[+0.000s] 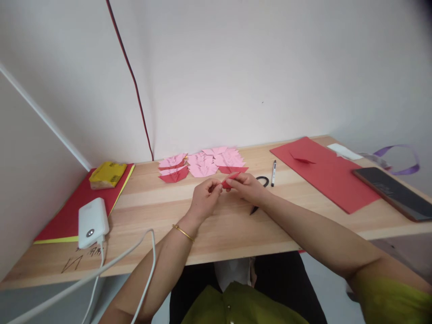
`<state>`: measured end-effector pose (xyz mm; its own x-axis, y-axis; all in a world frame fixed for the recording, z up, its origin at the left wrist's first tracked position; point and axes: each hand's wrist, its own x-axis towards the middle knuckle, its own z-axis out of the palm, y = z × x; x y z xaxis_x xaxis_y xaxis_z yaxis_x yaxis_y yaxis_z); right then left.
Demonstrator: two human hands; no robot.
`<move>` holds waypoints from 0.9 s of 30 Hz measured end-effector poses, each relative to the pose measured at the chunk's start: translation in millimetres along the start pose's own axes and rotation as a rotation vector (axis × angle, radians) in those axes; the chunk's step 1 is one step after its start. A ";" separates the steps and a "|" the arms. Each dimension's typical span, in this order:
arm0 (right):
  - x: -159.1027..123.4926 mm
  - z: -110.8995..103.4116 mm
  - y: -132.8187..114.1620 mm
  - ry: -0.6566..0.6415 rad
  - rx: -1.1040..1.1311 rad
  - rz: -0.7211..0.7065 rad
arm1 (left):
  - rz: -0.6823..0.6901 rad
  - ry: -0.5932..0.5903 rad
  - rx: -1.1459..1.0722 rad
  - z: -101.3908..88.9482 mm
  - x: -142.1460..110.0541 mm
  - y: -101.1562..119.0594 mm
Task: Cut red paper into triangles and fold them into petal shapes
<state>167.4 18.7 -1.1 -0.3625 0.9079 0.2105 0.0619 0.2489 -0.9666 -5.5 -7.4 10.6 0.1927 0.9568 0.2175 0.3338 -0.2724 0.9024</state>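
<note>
A small piece of folded red paper [230, 180] is held between both hands above the middle of the wooden table. My left hand [206, 194] pinches its left end with thumb and fingers. On the other side, my right hand [249, 186] grips it near the right end, its pointed tip showing above the fingers. Just beyond the hands lie several folded pink papers [202, 164] and a few red ones [174, 174]. Beneath my right hand is a pair of black scissors [262, 180], partly hidden by the hand and wrist.
A pen [273, 173] lies right of the scissors. Red paper sheets [324, 180] and a phone [393, 191] are farther right. At left, a power bank [92, 222] with a white cable [118, 258] and a yellow packet [108, 174] rest on sheets. The wall stands behind.
</note>
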 end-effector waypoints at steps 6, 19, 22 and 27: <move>1.4 -4.6 0.8 -0.007 -0.174 -0.061 | -0.094 -0.042 -0.112 1.2 -0.7 0.9; 1.6 -1.6 0.4 0.048 -0.042 0.009 | -0.009 -0.062 -0.064 -2.3 3.5 -0.5; 5.0 -4.9 3.1 0.015 0.195 0.111 | -0.018 -0.052 -0.097 -2.1 3.2 -2.8; 2.5 -5.3 -3.2 -0.071 0.043 0.077 | -0.004 0.007 -0.075 -1.2 2.3 -3.3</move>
<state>171.2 21.9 3.2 -0.4236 0.8970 0.1260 0.0525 0.1632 -0.9852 -7.3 -4.1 8.6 0.1854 0.9585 0.2164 0.2644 -0.2608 0.9285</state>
